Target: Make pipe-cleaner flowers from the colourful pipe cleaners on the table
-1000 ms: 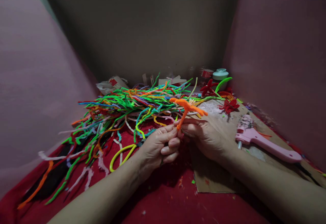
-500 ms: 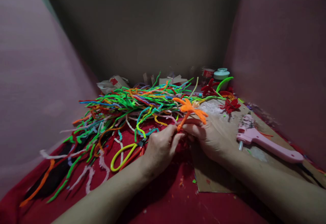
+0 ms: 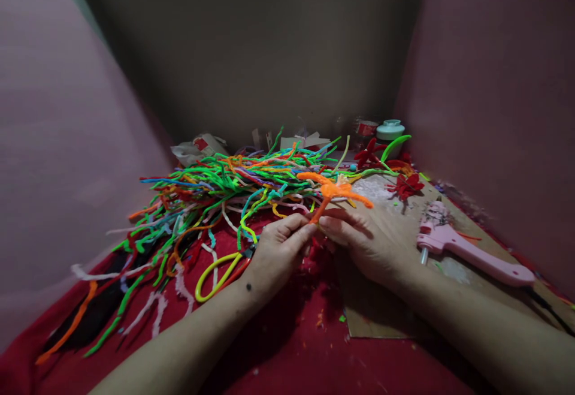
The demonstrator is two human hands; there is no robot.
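An orange pipe-cleaner flower (image 3: 335, 190) stands up between my two hands, its petals spread and a pale tuft at the centre. My left hand (image 3: 281, 251) is closed, thumb and forefinger pinching the lower end of the orange stem. From the other side my right hand (image 3: 357, 236) grips the same stem with thumb and fingers, just below the bloom. The fingertips of both hands nearly meet there. Close by my left wrist lie yellow-and-red-handled pliers or cutters (image 3: 218, 275), their head partly hidden under pipe cleaners.
A heap of coloured pipe cleaners (image 3: 224, 173) covers the red cloth (image 3: 287, 353) at back left. To the right, a pink glue gun (image 3: 476, 254) lies on cardboard (image 3: 381, 320), near a red pipe-cleaner flower (image 3: 406, 186). A jar with a pale teal lid (image 3: 390, 130) stands behind.
The flower has turned and tilted, so its petals point differently. My left hand has rolled, showing more of its back, and its fingers have moved up along the stem.
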